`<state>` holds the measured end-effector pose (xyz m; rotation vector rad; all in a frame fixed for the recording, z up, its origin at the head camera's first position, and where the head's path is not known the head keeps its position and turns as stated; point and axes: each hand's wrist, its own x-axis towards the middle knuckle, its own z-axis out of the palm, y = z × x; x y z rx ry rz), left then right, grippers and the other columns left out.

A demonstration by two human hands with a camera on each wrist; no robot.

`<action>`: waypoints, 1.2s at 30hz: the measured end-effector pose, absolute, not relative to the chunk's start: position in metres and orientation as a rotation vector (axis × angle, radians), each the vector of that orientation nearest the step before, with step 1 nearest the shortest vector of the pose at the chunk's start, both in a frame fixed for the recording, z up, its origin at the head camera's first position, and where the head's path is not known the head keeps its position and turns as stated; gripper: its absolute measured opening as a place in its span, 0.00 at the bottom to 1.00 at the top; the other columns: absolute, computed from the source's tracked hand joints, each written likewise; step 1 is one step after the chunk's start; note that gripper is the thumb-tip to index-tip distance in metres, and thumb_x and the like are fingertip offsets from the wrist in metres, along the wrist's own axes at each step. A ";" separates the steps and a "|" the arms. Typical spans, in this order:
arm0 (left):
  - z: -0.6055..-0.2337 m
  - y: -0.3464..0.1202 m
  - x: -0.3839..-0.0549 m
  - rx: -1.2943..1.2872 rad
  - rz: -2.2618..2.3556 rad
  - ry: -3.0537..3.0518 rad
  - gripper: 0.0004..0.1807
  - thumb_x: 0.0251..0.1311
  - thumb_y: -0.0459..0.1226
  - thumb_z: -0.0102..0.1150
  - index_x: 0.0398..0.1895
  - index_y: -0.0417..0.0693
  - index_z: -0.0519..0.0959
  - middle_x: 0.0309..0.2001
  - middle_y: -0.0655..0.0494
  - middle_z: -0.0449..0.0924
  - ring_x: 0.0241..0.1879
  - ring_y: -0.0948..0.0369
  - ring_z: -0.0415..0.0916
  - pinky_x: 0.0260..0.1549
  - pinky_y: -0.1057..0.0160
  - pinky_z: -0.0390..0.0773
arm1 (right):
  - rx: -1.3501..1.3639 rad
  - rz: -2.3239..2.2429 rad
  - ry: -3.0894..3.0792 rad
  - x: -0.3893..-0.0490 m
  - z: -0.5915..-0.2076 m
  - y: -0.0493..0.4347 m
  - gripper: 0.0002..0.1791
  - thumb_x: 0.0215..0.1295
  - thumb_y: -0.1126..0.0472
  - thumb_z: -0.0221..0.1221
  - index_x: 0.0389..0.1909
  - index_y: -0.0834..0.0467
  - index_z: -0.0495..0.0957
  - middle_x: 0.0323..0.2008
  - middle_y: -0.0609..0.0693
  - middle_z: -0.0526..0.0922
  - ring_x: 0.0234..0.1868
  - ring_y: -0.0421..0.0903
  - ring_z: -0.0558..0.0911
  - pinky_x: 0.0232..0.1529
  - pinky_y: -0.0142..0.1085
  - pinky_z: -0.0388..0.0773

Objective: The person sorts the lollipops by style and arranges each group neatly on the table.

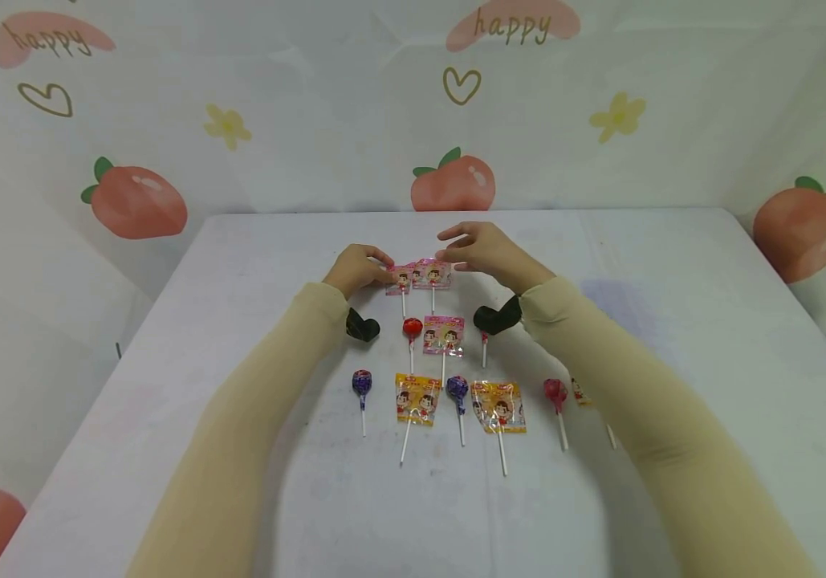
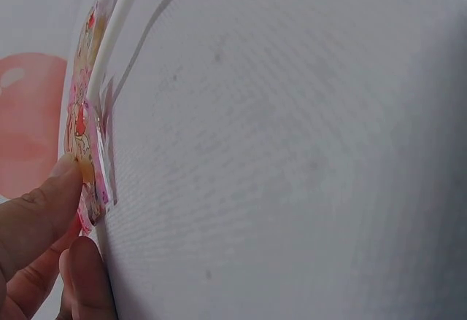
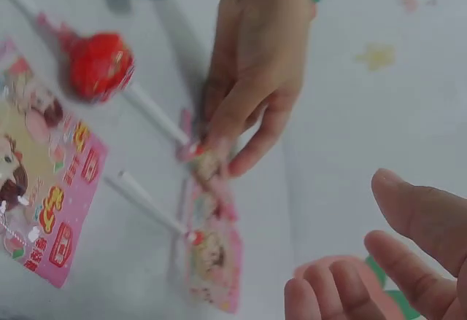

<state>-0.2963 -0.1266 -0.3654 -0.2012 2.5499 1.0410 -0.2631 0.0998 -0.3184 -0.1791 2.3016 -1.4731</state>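
Note:
My left hand (image 1: pixel 360 269) pinches the edge of a pink-wrapped lollipop (image 1: pixel 399 278) near the far side of the table. In the left wrist view, thumb and fingers close on that pink wrapper (image 2: pixel 82 134), its white stick pointing away. A second pink-wrapped lollipop (image 1: pixel 433 277) lies right beside it, partly overlapped. Just right of this one hovers my right hand (image 1: pixel 488 255), fingers spread. The right wrist view shows the right hand (image 3: pixel 423 254) holding nothing, apart from the second pink packet (image 3: pixel 215 258).
Nearer me lie a red lollipop (image 1: pixel 413 327), another pink packet (image 1: pixel 444 335), purple lollipops (image 1: pixel 362 383), yellow packets (image 1: pixel 417 399) and a dark pink lollipop (image 1: pixel 555 392). My right sleeve (image 1: pixel 622 401) partly covers one yellow packet. A printed cloth (image 1: pixel 355 152) hangs behind the table.

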 end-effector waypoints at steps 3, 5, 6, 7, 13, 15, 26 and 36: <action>-0.365 -0.127 -0.296 -0.196 1.030 2.555 0.19 0.55 0.40 0.69 0.51 0.49 0.81 0.56 0.49 0.72 0.51 0.54 0.64 0.58 0.56 0.66 | -0.229 -1.507 2.295 -0.256 -0.312 0.106 0.26 0.67 0.60 0.60 0.64 0.61 0.69 0.60 0.61 0.73 0.59 0.57 0.76 0.60 0.43 0.73; -0.365 -0.127 -0.296 -0.194 1.027 2.555 0.19 0.55 0.40 0.69 0.51 0.49 0.81 0.57 0.49 0.72 0.51 0.54 0.64 0.59 0.55 0.65 | -0.272 -1.529 2.295 -0.251 -0.309 0.110 0.25 0.67 0.60 0.60 0.63 0.60 0.69 0.59 0.60 0.73 0.58 0.57 0.77 0.60 0.43 0.72; -0.365 -0.127 -0.296 -0.192 1.023 2.558 0.19 0.55 0.40 0.69 0.51 0.49 0.81 0.58 0.49 0.71 0.52 0.54 0.64 0.60 0.55 0.65 | -0.294 -1.543 2.292 -0.249 -0.308 0.112 0.25 0.67 0.60 0.60 0.63 0.60 0.69 0.58 0.60 0.73 0.57 0.56 0.77 0.60 0.44 0.72; -0.365 -0.127 -0.295 -0.194 1.024 2.558 0.19 0.55 0.40 0.69 0.51 0.49 0.81 0.59 0.49 0.71 0.52 0.54 0.64 0.60 0.55 0.65 | -0.316 -1.552 2.292 -0.246 -0.308 0.114 0.25 0.67 0.60 0.60 0.63 0.60 0.70 0.58 0.60 0.73 0.56 0.55 0.77 0.61 0.44 0.72; -0.364 -0.127 -0.295 -0.209 1.031 2.553 0.19 0.56 0.40 0.69 0.51 0.49 0.81 0.61 0.49 0.69 0.53 0.54 0.64 0.60 0.55 0.65 | -0.397 -1.520 2.313 -0.232 -0.311 0.121 0.24 0.66 0.59 0.60 0.62 0.58 0.71 0.58 0.59 0.74 0.59 0.53 0.75 0.63 0.49 0.68; -0.364 -0.127 -0.295 -0.207 1.028 2.553 0.19 0.56 0.40 0.68 0.52 0.49 0.80 0.60 0.49 0.70 0.52 0.54 0.64 0.60 0.55 0.65 | -0.411 -1.493 2.313 -0.228 -0.315 0.123 0.25 0.66 0.59 0.60 0.63 0.59 0.70 0.59 0.60 0.74 0.61 0.54 0.73 0.64 0.51 0.66; -0.366 -0.127 -0.295 -0.196 1.045 2.558 0.19 0.55 0.40 0.69 0.51 0.48 0.81 0.60 0.49 0.70 0.52 0.54 0.64 0.61 0.55 0.64 | -0.450 -1.333 2.336 -0.218 -0.340 0.121 0.26 0.63 0.59 0.63 0.61 0.61 0.71 0.60 0.61 0.73 0.62 0.56 0.72 0.60 0.51 0.70; -0.369 -0.127 -0.296 -0.203 1.043 2.564 0.19 0.55 0.40 0.70 0.50 0.49 0.81 0.60 0.49 0.70 0.52 0.54 0.64 0.59 0.55 0.66 | -0.445 -1.156 2.362 -0.220 -0.361 0.119 0.25 0.61 0.59 0.65 0.59 0.60 0.74 0.58 0.59 0.76 0.60 0.55 0.74 0.60 0.48 0.71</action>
